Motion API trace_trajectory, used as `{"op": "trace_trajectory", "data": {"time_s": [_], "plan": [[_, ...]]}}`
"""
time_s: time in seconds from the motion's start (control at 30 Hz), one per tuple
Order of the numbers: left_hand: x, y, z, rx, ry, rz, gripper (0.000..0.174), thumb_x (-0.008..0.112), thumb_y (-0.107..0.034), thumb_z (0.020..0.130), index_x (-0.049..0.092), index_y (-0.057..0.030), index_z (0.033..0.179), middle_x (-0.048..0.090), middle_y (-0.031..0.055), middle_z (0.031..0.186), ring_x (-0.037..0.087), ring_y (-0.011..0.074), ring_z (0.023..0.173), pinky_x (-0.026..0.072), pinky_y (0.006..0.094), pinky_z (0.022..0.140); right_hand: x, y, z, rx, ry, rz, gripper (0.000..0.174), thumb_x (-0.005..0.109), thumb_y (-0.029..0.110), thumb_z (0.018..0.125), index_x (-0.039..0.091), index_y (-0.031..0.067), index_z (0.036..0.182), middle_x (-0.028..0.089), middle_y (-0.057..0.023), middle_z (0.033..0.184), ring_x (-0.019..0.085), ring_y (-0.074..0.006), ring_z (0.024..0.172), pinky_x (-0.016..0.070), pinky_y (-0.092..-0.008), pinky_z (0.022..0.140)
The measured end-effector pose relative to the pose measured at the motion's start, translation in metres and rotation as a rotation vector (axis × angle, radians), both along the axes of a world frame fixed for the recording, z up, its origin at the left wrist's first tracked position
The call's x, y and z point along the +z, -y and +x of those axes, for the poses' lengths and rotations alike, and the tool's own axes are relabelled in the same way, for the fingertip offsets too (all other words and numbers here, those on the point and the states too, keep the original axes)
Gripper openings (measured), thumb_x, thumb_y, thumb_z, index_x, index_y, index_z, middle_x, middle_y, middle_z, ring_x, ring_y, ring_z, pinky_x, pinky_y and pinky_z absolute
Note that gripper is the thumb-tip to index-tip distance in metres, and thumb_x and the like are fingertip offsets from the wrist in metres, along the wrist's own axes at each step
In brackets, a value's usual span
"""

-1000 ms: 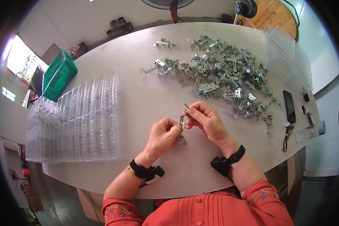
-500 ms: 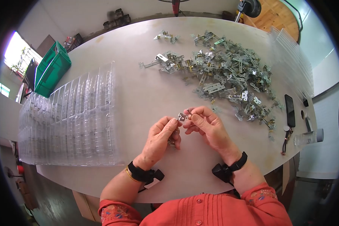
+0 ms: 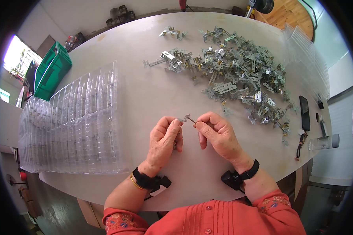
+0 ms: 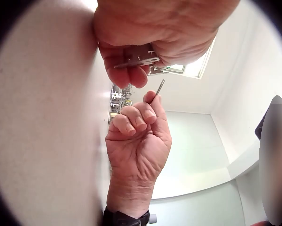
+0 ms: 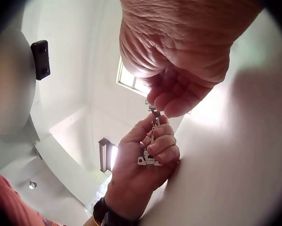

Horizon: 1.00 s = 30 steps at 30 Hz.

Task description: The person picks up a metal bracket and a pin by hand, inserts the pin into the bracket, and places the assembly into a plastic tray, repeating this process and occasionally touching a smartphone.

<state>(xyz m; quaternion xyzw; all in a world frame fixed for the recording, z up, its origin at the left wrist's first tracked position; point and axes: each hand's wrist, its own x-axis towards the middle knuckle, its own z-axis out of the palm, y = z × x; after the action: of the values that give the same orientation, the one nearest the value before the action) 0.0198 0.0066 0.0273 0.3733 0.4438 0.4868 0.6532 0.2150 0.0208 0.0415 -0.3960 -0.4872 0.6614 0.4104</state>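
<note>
In the head view, my left hand [image 3: 161, 143] grips a small metal bracket [image 3: 184, 119] between thumb and fingers, over the middle of the table. The bracket's lower end, with a holed plate [image 5: 149, 159], shows inside the curled fingers in the right wrist view. My right hand [image 3: 220, 137] pinches a thin metal rod [image 3: 191, 120] between thumb and forefinger, its tip right at the bracket's upper end. In the left wrist view that rod [image 4: 158, 90] sticks up from the fingertips, the other fingers curled into the palm.
A spread pile of metal brackets [image 3: 243, 74] covers the table's far right. Stacked clear plastic trays [image 3: 115, 105] stand at left, near a green crate [image 3: 47, 84]. More clear trays [image 3: 310, 58], a phone [image 3: 304, 113] and a clear bottle [image 3: 319, 143] lie along the right edge.
The left hand has turned the bracket, so its end now points up toward the right hand. The rod, earlier pointing up and left beside the bracket, now reaches across to its end.
</note>
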Motion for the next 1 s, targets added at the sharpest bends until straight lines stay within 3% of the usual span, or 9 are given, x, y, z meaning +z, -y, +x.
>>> {"op": "trace_trajectory", "data": {"time_s": [0.37,0.73,1.0], "plan": [[-0.001,0.001,0.002,0.042,-0.141,0.041,0.019,0.056,-0.022,0.104,0.058,-0.0033,0.104,0.056,0.0006,0.078,0.047,0.0066,0.055,0.0399,0.0201,0.047,0.003,0.001,0.0,0.014,0.017,0.005,0.009,0.059,0.014,0.101,0.06,0.0045,0.1,0.059,0.0007,0.071,0.055,-0.0062,0.059,0.0455,-0.0224,0.053],[-0.006,0.005,0.007,0.016,-0.301,0.202,0.015,0.061,-0.018,0.102,0.061,-0.0035,0.102,0.055,-0.0043,0.071,0.046,0.0022,0.054,0.0352,0.0182,0.048,0.003,0.003,-0.001,0.021,0.051,0.067,0.019,0.056,0.015,0.103,0.053,0.0027,0.117,0.058,-0.0007,0.07,0.054,-0.0072,0.06,0.0449,-0.0232,0.056],[-0.009,0.007,0.012,0.0,-0.342,0.292,0.009,0.064,-0.011,0.1,0.062,-0.0029,0.102,0.054,-0.007,0.076,0.045,0.0011,0.065,0.0374,0.0177,0.057,0.003,0.003,-0.003,0.032,0.085,0.007,0.014,0.058,0.017,0.103,0.059,0.0038,0.108,0.058,0.001,0.072,0.053,-0.0063,0.063,0.0451,-0.0232,0.057]]}}
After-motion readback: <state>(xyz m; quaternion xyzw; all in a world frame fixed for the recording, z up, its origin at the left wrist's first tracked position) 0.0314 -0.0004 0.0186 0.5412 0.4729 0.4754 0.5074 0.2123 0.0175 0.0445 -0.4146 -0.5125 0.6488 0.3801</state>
